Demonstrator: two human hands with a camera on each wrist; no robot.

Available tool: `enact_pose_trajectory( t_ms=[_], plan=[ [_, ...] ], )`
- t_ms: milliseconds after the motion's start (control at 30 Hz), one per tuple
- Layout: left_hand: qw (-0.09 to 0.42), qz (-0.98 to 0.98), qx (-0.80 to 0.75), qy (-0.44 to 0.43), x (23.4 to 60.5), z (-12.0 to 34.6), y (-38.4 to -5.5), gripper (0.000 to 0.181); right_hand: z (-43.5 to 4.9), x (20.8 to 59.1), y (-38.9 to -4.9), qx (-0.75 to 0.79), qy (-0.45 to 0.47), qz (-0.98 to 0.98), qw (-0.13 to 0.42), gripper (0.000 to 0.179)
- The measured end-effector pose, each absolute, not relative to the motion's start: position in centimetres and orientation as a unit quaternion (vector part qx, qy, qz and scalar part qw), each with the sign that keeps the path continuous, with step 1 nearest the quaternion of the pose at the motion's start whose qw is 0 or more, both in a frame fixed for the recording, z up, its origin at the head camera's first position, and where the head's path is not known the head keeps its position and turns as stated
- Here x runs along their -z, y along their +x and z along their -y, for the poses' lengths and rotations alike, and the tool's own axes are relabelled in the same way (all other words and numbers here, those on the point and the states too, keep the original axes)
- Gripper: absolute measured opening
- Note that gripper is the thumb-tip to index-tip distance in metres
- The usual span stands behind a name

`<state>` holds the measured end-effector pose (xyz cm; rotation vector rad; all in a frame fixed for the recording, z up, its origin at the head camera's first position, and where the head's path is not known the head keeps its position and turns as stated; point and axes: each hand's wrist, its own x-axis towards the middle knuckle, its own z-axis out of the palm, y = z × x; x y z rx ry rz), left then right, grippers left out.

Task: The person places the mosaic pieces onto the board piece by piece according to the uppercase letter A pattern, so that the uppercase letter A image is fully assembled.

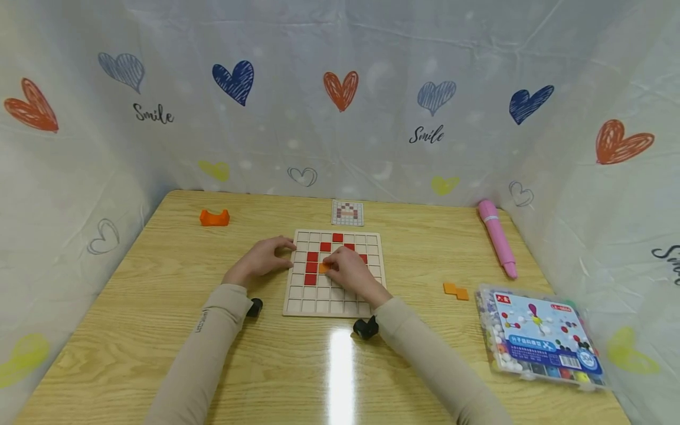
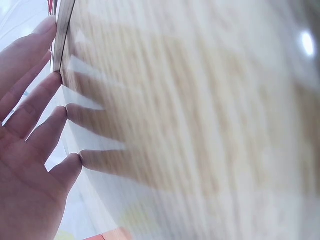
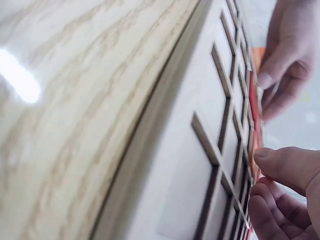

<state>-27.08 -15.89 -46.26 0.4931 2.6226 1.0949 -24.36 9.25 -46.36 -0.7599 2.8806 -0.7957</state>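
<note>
A wooden grid board (image 1: 303,306) lies mid-table with several red square tiles (image 1: 311,267) set in its cells. My right hand (image 1: 350,271) is over the board, thumb and fingertips pinching an orange square tile (image 1: 323,268) at a cell beside the red column. In the right wrist view the thumb lies against that orange tile (image 3: 254,150). My left hand (image 1: 265,257) rests at the board's left edge with loosely extended fingers. The left wrist view shows its fingertips at the board's side (image 2: 64,35) and on the table. Some cells and tiles are hidden under the right hand.
Behind the board lies a small pattern card (image 1: 347,213). Two orange tiles (image 1: 455,291) lie to the right, near a clear box of molecule-model parts (image 1: 542,336). A pink pen-shaped object (image 1: 497,236) lies far right, an orange holder (image 1: 215,218) far left.
</note>
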Motion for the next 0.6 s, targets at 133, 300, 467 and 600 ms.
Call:
enact_pose_trajectory(
  t_ms=[133, 300, 467, 600],
  plan=[
    [0.130, -0.901, -0.378, 0.168, 46.3, 15.9, -27.1, 0.040, -10.3, 46.0, -23.6, 0.305, -0.224, -0.926, 0.010, 0.027],
    [0.129, -0.903, -0.375, 0.167, 46.4, 15.9, -27.1, 0.041, -13.2, 45.4, -22.1, 0.360, -0.171, -0.917, -0.012, 0.029],
    [0.131, -0.903, -0.374, 0.164, 46.3, 15.8, -27.1, 0.042, -16.7, 45.6, -20.5, 0.403, -0.088, -0.911, -0.021, 0.032],
    [0.133, -0.904, -0.372, 0.166, 46.4, 15.8, -27.2, 0.042, -19.6, 46.1, -19.2, 0.418, -0.031, -0.907, -0.035, 0.036]
  ],
)
